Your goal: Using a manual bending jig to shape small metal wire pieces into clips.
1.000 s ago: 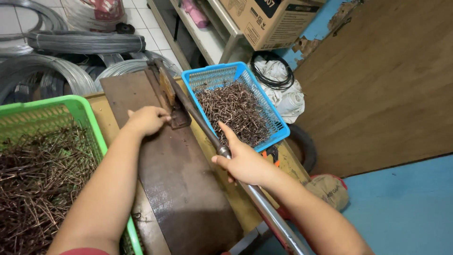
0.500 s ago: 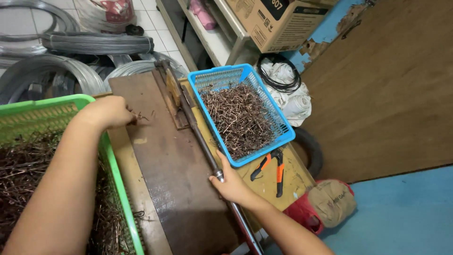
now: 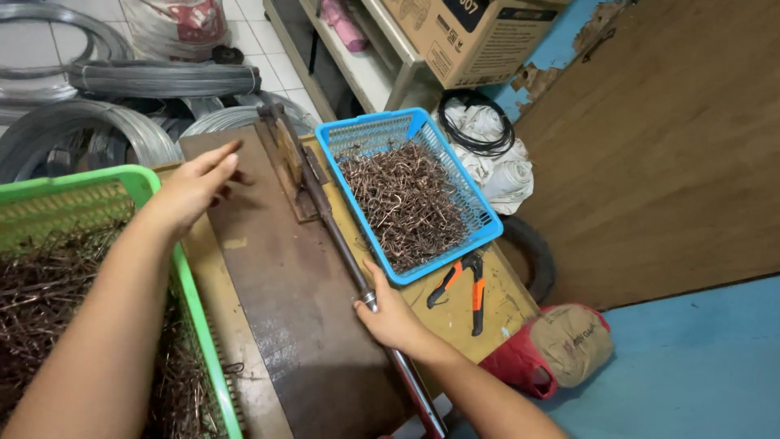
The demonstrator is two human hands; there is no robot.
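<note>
My right hand (image 3: 388,317) grips the long metal lever (image 3: 337,244) of a hand-operated bending tool (image 3: 288,167) that is mounted on a brown metal plate (image 3: 284,301). My left hand (image 3: 193,189) reaches over the plate's far left corner with its fingers stretched toward the tool head. A thin dark bit shows at its fingertips, and I cannot tell whether it is held. A green basket (image 3: 191,301) of straight wire pieces lies under my left forearm. To the right of the lever, a blue basket (image 3: 357,134) holds bent wire pieces.
Orange-and-black pliers (image 3: 463,289) lie on the yellow bench top (image 3: 504,305) near the blue basket. Coils of grey wire (image 3: 162,77) crowd the floor at the back left. A cardboard box (image 3: 463,32) sits on a shelf, with a white cloth and black cable (image 3: 487,142) below. A red-and-khaki bag (image 3: 561,349) lies by the bench.
My left hand went from the tool head to the green basket and has now come back over the plate toward the tool. My right hand has slid down the lever, which now lies lower.
</note>
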